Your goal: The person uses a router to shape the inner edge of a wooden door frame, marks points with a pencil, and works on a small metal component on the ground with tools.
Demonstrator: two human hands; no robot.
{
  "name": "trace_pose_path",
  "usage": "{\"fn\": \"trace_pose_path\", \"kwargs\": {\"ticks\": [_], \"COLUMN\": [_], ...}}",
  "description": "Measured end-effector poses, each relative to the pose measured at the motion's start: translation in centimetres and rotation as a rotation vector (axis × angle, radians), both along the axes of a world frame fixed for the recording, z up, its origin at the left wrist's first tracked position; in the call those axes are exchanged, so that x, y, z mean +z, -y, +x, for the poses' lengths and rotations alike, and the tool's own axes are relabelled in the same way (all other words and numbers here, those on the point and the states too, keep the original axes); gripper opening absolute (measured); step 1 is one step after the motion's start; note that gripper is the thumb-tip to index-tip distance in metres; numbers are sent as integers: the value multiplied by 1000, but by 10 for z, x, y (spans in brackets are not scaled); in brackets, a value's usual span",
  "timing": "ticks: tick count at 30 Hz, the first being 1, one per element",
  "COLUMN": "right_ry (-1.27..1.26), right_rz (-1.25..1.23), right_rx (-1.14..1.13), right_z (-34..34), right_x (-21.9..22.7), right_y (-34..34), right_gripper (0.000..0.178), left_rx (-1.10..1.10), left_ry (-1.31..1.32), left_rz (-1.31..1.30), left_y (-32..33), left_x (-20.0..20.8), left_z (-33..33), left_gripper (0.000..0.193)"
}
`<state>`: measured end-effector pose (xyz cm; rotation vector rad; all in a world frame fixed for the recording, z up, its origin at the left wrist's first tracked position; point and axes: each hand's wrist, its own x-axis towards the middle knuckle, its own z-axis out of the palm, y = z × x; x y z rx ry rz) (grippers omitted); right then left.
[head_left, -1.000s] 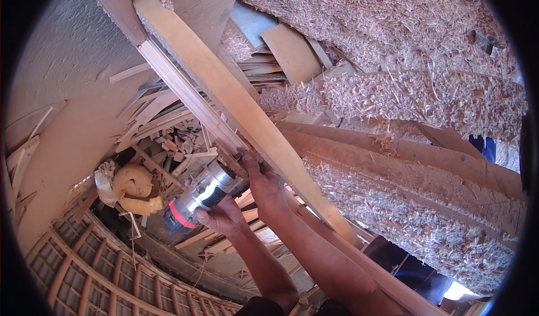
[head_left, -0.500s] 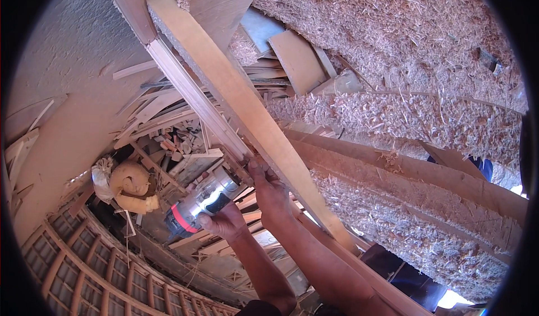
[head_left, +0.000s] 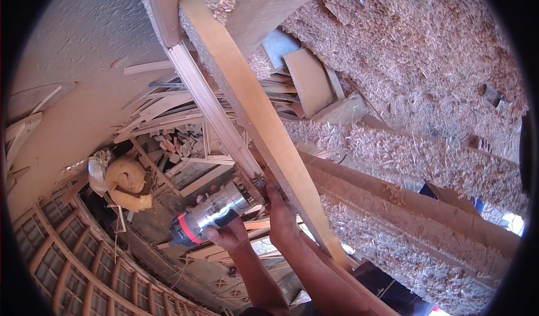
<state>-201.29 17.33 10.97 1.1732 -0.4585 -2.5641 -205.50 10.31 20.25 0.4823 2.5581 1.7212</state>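
My left hand (head_left: 231, 236) is wrapped from below around a silver trim router (head_left: 224, 206) with a red band and dark end cap. Its fingertips show on the router's far side. The router lies tilted, its base against the edge of a long wooden rail (head_left: 210, 105). A paler, profiled strip runs along that edge, up and left from the router. My right hand (head_left: 282, 212) is closed at the rail beside the router's base, thumb and fingers pressed there; the exact grip is partly hidden. The cutting bit cannot be seen.
A tan board (head_left: 252, 97) runs alongside the rail. Wood shavings (head_left: 404, 52) are heaped at right, around long brown beams (head_left: 404, 192). Scrap offcuts (head_left: 179, 142) lie beyond the router, near a coiled yellow hose-like roll (head_left: 126, 181). A barred window frame (head_left: 67, 254) stands lower left.
The view has shifted, so rail, board and router appear farther right and lower. The router and both hands seem slightly farther down the rail. More left-hand fingers show behind the router.
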Motion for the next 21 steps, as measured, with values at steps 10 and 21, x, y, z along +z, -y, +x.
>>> {"fn": "trace_pose_path", "kwargs": {"ticks": [10, 21], "right_ry": [-26, -61], "right_rz": [-17, 141], "right_rx": [74, 180], "right_z": [0, 4], "right_x": [-5, 2], "right_y": [-13, -12], "right_gripper": [23, 47], "left_rx": [9, -18], "left_ry": [1, -58], "left_rz": [34, -14], "left_y": [-4, -1], "left_x": [-8, -6], "left_z": [-4, 1], "left_gripper": [82, 80]}}
